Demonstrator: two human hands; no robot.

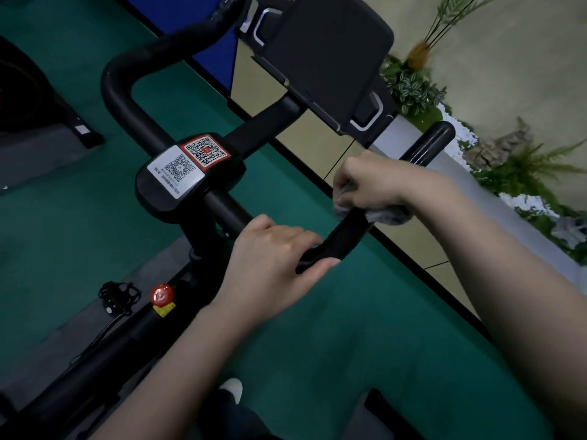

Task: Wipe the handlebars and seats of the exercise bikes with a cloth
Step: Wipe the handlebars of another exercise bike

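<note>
My right hand (pixel 371 185) squeezes the cloth (pixel 389 216) around the black handlebar (pixel 343 236) at middle right of the frame, my left hand (pixel 273 258) grips the bend just below, and the bar runs up and right, so my right hand is nearer its tip.

Room around the handlebar (pixel 117 96)
Green floor (pixel 349 328) shows open inside both loops; the tablet holder (pixel 327 58) crowds the far side, and the QR-stickered clamp (pixel 178 208) fills the centre.
</note>
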